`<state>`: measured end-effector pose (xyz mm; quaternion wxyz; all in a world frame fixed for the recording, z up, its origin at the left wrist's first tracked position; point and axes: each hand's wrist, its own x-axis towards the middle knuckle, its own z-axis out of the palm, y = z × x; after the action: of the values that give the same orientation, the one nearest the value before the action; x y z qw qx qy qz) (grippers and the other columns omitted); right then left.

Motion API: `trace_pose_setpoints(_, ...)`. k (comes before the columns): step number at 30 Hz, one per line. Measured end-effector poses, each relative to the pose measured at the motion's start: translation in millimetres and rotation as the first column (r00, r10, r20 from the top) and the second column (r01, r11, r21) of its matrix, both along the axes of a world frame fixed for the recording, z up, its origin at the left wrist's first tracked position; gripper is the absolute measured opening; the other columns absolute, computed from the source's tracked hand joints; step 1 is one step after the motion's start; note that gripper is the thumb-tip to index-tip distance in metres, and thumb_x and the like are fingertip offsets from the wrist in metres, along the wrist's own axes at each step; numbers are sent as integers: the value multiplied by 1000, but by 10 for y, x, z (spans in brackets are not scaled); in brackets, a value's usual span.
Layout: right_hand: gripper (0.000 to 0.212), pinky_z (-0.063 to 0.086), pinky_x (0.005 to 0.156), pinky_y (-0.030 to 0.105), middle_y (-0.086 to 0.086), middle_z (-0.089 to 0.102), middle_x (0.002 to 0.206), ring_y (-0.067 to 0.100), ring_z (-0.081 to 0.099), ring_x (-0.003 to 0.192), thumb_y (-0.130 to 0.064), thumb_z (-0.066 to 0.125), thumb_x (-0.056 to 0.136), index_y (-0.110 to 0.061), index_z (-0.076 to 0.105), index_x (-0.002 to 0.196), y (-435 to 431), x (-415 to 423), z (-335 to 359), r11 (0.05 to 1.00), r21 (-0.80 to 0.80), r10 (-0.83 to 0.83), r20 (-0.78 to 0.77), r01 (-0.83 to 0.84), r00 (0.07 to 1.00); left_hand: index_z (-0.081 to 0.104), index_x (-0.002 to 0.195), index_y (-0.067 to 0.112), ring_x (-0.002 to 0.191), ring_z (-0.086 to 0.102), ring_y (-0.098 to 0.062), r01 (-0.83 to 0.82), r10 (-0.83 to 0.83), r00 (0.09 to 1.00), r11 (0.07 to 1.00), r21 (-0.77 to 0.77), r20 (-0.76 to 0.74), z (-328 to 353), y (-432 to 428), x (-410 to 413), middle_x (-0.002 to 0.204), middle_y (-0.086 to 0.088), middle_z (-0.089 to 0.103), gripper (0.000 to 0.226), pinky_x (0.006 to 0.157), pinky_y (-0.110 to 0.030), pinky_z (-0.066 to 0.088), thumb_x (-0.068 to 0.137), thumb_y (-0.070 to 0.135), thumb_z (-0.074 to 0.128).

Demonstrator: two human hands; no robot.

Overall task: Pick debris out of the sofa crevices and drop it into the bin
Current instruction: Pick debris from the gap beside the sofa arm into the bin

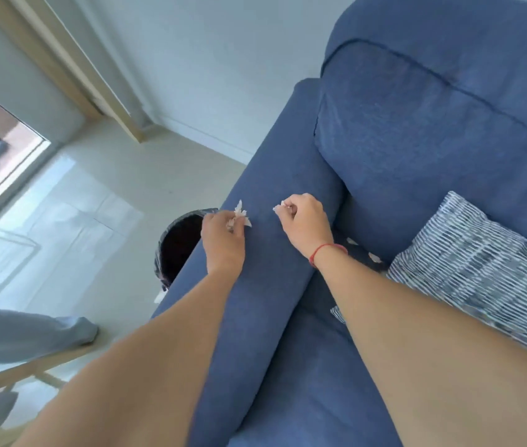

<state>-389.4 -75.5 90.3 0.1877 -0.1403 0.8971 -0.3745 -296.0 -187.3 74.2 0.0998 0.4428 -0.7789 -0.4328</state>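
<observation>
Over the rounded arm of the blue fabric sofa (272, 301), our left hand (223, 240) pinches crumpled white paper scraps (241, 216), and our right hand (304, 224) pinches a smaller white scrap (280, 207). The round black-lined bin (175, 243) stands on the pale tiled floor (126, 188) just beside the arm. More white bits (375, 258) lie in the crevice by the blue-and-white striped cushion (468, 253). A white wall (207, 59) rises behind.

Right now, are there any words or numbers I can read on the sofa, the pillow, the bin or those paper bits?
None: no text can be read anywhere.
Sofa: plain blue cloth.
Cushion: only stripes.
Bin: black liner, no label visible.
White scraps pinched by the left hand and right hand: blurred, no print visible.
</observation>
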Motion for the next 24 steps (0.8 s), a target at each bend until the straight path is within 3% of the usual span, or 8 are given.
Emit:
trace_pose_setpoints(2,21,52,79,37,10,64,100,27,62,89,-20,56,93,-4,66,86,-396,92,13,998,-12,63,2,-62,998,64,77,18,91,59,-24,-106,106,994,994,-3,17,24,-379,152,95,-6,63,13,79,-26,43,89,19,60)
trace_pose_setpoints(5,17,51,84,39,11,61,103,28,59,94,-10,50,93,-1,65,89,-933,197,3,988,-25,152,22,-151,988,66,89,11,95,60,-25,-247,247,968,969,-10,46,8,-862,339,103,-11,65,7,86,-32,47,87,17,63)
trace_pose_setpoints(11,18,53,84,35,14,59,109,28,61,92,-2,48,92,0,66,91,-1704,310,-123,962,11,273,25,-273,962,67,90,8,94,61,-28,-276,271,957,960,40,102,-135,-1436,424,106,-14,63,8,81,-32,49,86,14,63)
trace_pose_setpoints(13,21,53,81,35,15,62,105,31,60,96,4,46,90,3,66,92,-1856,316,-192,937,74,335,90,-342,938,66,85,7,85,55,-30,-266,258,955,963,36,148,-177,-1546,399,94,-9,60,9,72,-28,46,88,9,58)
trace_pose_setpoints(15,22,51,74,35,12,60,96,32,55,94,8,40,87,2,61,86,-1920,307,-274,888,157,404,182,-432,897,50,60,19,77,41,-26,-244,229,943,969,36,243,-225,-1612,374,68,3,44,32,55,-23,35,85,0,54)
trace_pose_setpoints(18,38,49,95,37,10,60,121,29,55,114,10,39,87,-3,62,114,-1839,245,-325,895,185,373,187,-406,909,28,52,22,70,32,-23,-195,166,923,980,48,348,-273,-1594,365,56,4,29,44,53,-25,28,81,-2,50)
trace_pose_setpoints(21,50,39,112,39,8,46,147,28,43,137,9,40,90,-6,53,136,-1611,98,-283,942,152,281,129,-299,951,38,53,22,63,36,-23,-70,49,941,996,52,336,-275,-1439,283,59,-2,44,36,60,-28,32,82,7,53)
trace_pose_setpoints(24,46,28,119,39,8,33,156,25,27,147,3,36,95,-7,51,138,-1309,-77,-251,962,168,212,29,-214,977,68,88,17,76,59,-20,79,-96,953,994,69,289,-214,-1167,74,91,-1,71,15,68,-27,46,89,20,53)
